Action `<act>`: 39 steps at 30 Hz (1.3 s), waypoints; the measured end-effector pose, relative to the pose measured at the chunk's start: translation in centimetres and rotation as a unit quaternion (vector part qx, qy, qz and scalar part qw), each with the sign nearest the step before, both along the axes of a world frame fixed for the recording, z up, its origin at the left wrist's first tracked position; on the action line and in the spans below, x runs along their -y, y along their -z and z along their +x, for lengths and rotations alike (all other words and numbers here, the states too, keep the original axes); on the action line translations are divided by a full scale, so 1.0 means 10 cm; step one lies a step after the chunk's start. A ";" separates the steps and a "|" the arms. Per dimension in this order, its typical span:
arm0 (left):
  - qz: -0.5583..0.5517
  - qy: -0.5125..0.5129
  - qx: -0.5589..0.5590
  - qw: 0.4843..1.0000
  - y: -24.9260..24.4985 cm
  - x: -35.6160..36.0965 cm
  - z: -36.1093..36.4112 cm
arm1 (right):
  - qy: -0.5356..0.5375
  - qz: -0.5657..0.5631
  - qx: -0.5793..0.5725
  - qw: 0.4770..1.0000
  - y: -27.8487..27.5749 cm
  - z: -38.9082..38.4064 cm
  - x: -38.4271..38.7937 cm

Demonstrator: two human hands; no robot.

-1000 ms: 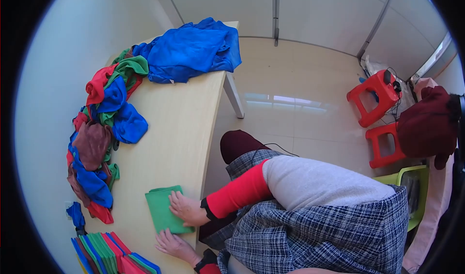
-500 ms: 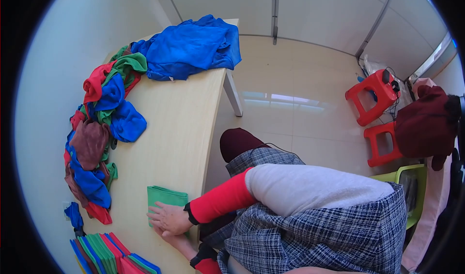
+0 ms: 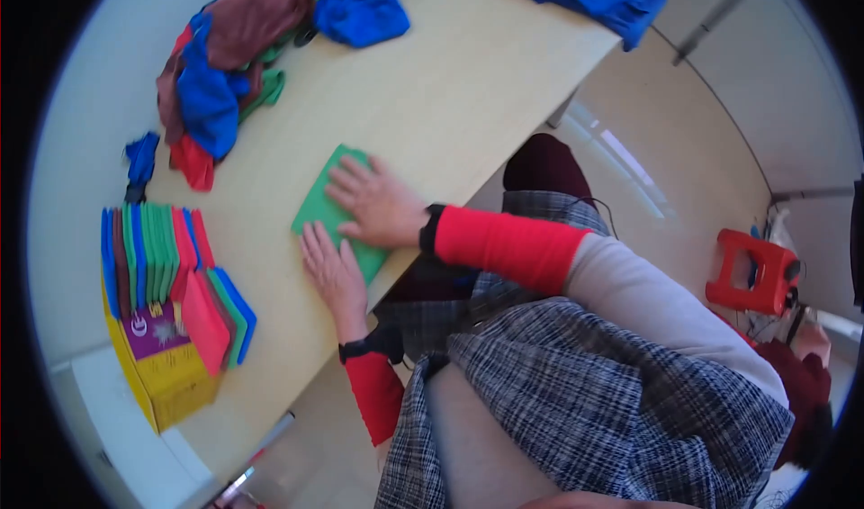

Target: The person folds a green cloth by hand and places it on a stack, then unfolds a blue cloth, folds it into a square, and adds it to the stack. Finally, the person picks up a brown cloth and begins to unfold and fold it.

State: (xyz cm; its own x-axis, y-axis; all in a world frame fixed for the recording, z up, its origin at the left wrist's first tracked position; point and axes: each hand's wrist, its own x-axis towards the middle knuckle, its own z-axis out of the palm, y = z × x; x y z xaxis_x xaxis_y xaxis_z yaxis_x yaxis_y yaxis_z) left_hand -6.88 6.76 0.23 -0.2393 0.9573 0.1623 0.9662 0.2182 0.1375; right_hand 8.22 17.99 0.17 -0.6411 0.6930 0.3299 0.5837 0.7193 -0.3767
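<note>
Head view: your right hand (image 3: 382,205) and left hand (image 3: 337,279), fingers apart over green cloth (image 3: 315,205) near the table (image 3: 450,104) edge, could skew the fold by pressing unevenly.

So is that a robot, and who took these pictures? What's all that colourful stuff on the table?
There's no robot here: it's a person working with two bare hands. Every picture comes from one camera worn on the person's head, looking down, so you see almost what they see. The round black edge is just the camera's view ending.

On the pale table lies a flat green cloth. The right hand is spread on top of it, and the left hand rests at its edge. Neither hand is gripping it.

Nearby is a crumpled heap of cloths, red, blue, brown and green. Neatly folded cloths stand by a yellow and purple box.
</note>
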 end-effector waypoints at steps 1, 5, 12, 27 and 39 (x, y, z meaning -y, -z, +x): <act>0.009 0.007 -0.002 1.000 0.00 0.00 -0.04 | -0.013 -0.002 -0.006 1.000 -0.05 0.01 -0.03; 0.017 0.029 0.005 0.999 0.06 0.03 -0.02 | 0.027 -0.033 0.018 0.999 -0.06 0.17 -0.09; 0.026 0.028 0.005 0.999 0.07 0.08 -0.01 | 0.048 -0.023 0.009 0.999 0.03 0.20 -0.08; 0.063 0.011 0.089 0.994 0.11 0.10 0.15 | -0.102 0.017 0.006 0.995 -0.21 -0.28 0.35; 0.030 0.006 0.037 0.999 0.13 0.09 0.16 | -0.033 0.030 0.040 0.998 0.04 -0.03 0.03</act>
State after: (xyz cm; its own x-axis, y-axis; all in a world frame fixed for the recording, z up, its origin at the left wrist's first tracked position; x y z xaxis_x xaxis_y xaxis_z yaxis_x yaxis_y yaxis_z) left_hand -5.30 5.91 -1.11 -0.2417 0.9493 0.2010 0.9552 0.1963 0.2215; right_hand 7.88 17.65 -0.24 -0.7114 0.6281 0.3151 0.5603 0.7777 -0.2852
